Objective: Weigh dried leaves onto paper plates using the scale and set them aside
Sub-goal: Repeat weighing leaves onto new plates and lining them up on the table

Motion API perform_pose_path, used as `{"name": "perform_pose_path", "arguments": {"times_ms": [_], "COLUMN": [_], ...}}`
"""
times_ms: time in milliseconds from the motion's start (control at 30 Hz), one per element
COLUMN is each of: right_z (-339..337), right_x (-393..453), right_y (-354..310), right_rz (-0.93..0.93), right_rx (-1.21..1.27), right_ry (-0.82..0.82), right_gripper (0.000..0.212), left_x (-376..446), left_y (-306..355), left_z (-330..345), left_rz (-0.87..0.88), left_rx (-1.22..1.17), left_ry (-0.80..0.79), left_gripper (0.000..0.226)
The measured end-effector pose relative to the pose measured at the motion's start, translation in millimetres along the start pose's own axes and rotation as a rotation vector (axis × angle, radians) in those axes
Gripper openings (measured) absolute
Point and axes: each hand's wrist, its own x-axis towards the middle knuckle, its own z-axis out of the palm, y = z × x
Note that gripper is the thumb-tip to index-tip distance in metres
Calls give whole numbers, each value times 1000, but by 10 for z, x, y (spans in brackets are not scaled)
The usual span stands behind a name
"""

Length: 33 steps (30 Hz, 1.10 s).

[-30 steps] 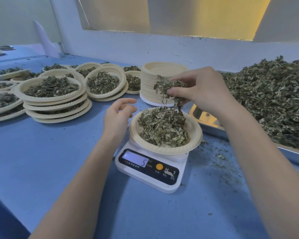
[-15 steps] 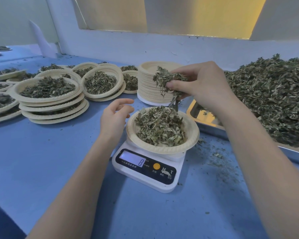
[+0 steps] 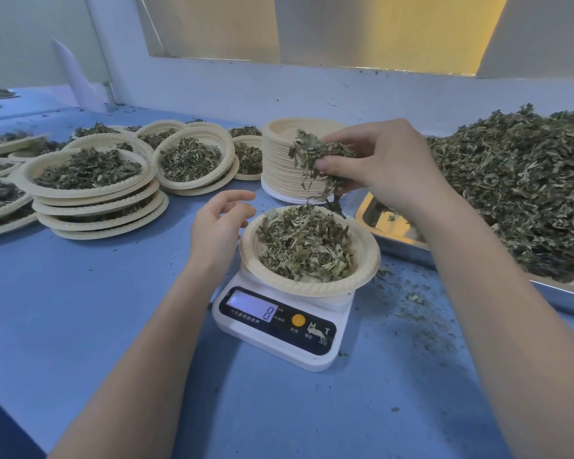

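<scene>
Presently a clump of dried leaves (image 3: 315, 160) is pinched in the grip of the right hand (image 3: 383, 167) above the paper plate (image 3: 365, 270) on the scale (image 3: 279, 321); the left hand (image 3: 217, 226) hangs loosely curled beside it, holding nothing. Leaves are best shed a few at a time while the display (image 3: 252, 308), apparently reading 8, is watched. The target weight is not shown, and the tray (image 3: 391, 223) is cut off at the right.

Both forearms were bare to the frame edge; the left hand (image 3: 217, 231) and right hand (image 3: 383, 167) wore no gloves, rings or watch.
</scene>
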Motion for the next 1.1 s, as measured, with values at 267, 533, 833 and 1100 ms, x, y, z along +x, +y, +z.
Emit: {"name": "perform_pose_path", "arguments": {"times_ms": [267,533,833,1100], "right_z": [-351,-129,226,43], "right_x": [61,51,-3,27], "right_y": [361,305,206,129], "right_rz": [100,111,10,-65], "right_rx": [-455,-437,-493,-244], "right_ry": [172,-242,-417,-53], "right_gripper": [30,24,23,10], "left_x": [4,13,5,16], "left_y": [-16,-24,-20,-25], "left_z": [2,5,-4,-14], "left_rz": [4,7,0,3], "left_rx": [6,21,0,0], "left_ry": [-3,3,11,-2], "left_gripper": [19,19,19,19]}}
